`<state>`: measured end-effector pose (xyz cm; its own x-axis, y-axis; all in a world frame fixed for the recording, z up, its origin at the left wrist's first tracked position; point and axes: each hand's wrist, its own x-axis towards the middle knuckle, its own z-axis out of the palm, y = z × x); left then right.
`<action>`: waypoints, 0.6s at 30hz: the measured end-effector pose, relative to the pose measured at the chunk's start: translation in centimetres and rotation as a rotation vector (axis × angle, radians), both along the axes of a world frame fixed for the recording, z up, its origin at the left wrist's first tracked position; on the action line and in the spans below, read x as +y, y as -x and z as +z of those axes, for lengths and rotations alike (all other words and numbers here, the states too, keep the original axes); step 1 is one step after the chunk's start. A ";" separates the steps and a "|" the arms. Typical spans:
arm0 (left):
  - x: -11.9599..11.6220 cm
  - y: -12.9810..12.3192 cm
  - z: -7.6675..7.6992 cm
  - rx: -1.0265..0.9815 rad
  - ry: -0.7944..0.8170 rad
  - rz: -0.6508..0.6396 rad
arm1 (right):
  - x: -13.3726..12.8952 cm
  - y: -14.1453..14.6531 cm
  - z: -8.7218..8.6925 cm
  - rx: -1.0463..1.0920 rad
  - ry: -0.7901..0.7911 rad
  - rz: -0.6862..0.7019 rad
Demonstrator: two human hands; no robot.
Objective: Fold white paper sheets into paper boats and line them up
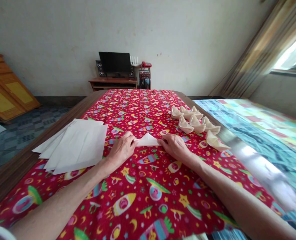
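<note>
A small folded white paper (148, 140) with a pointed top lies on the red patterned cloth (140, 176). My left hand (124, 146) pinches its left end, fingers closed. At its right end, my right hand (174, 145) grips the paper between thumb and fingers. Loose white sheets (81, 143) are fanned out in a pile left of my left hand. Several folded paper boats (197, 123) stand grouped beyond my right hand, and the nearest one (215, 141) sits close to the table's right side.
The wooden table edge (20, 170) runs along the left. A bed with a colourful cover (267, 133) adjoins the right side. Beyond the far end are a monitor (115, 62), speakers and a red telephone (146, 64). A wooden cabinet (9, 88) stands far left.
</note>
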<state>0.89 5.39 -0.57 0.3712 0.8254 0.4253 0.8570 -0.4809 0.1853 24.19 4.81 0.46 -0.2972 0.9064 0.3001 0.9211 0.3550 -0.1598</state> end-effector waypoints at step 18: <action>-1.4 -1.7 1.1 0.221 -0.036 -0.421 | 0.6 0.1 0.2 -0.098 0.043 -0.059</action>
<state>2.55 3.95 0.50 0.7552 0.5696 0.3244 0.6029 -0.7978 -0.0027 24.08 5.42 0.64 -0.2691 0.9347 0.2323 0.9521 0.2945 -0.0820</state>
